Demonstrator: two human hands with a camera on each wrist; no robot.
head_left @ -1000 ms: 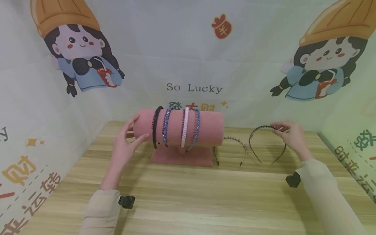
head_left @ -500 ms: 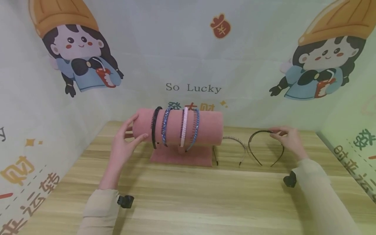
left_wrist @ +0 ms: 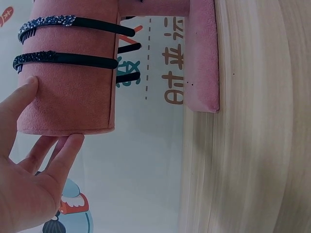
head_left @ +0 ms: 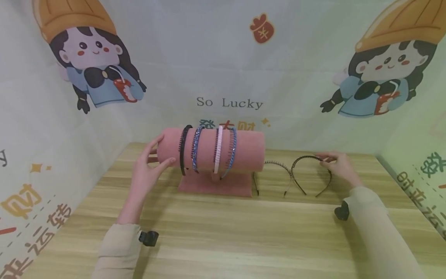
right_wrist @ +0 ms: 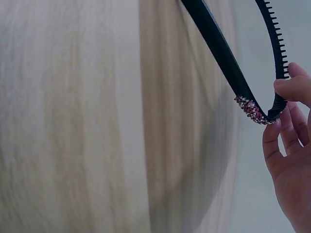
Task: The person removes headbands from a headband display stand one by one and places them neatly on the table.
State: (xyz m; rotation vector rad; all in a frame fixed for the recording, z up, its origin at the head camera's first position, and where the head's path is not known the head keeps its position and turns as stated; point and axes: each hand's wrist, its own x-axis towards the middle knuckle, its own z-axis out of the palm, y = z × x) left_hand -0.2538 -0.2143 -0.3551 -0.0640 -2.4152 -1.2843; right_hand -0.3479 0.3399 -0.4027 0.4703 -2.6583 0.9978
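A pink plush headband stand [head_left: 251, 151] carries several headbands on its roll: a black one [head_left: 182, 151], a dark one with blue glitter [head_left: 195, 151], a white one [head_left: 218, 149] and a light blue one [head_left: 234, 149]. My left hand [head_left: 144, 166] grips the roll's left end, thumb on the front and fingertips at the end face in the left wrist view. Off to the right, my right hand [head_left: 341, 166] pinches a black toothed headband [head_left: 311, 157] by its side. Pinkish glitter [right_wrist: 252, 110] on that headband shows in the right wrist view.
Another thin toothed headband [head_left: 277, 163] stands between the stand and the held headband, which overlaps its edge in the head view. The wooden table [head_left: 223, 232] ends at a printed cloth backdrop [head_left: 296, 77] behind and at both sides.
My right hand has moved left and slightly down with the black headband, closer to the thin headband beside the stand. My left hand has kept its place on the roll.
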